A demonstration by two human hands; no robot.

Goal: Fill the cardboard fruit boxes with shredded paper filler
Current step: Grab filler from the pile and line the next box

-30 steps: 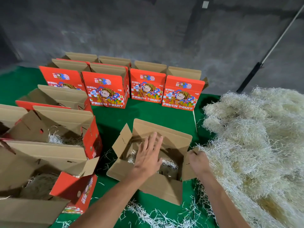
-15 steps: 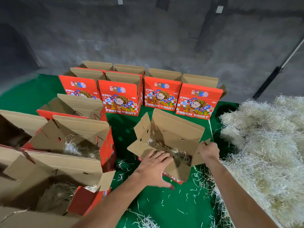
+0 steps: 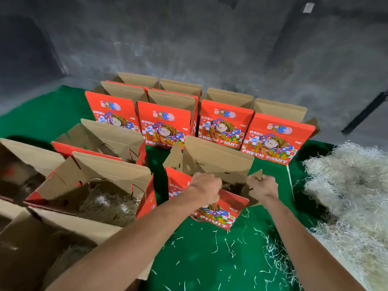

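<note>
1. a second ago the red and brown cardboard fruit box (image 3: 212, 185) lay tipped toward me with its mouth open and my left hand (image 3: 204, 189) flat inside it, pressing the filler. now the box stands nearly upright on the green cloth-covered floor (image 3: 210, 259), its printed red front facing me, so i read the packing of this one as done.

2. i judge it is being carried or slid to join the other boxes; the row of four upright red printed boxes (image 3: 226, 124) stands just behind it.

3. my left hand is now clenched over the near top edge of the box, knuckles up, fingers curled round the rim. whether it also catches the cord handle i cannot tell.

4. my right hand (image 3: 263, 186) is closed on the brown side flap (image 3: 255, 177) at the box's right end, pinching it in a fist.

5. only a dark sliver of the box's inside shows between my hands, so how much filler sits in it i cannot tell.

6. the pale heap of shredded paper filler (image 3: 346, 196) lies well to the right, apart from both hands, with loose strands on the cloth below the box.

7. the open brown-flapped box on the left (image 3: 109, 192) already shows filler inside.
</note>
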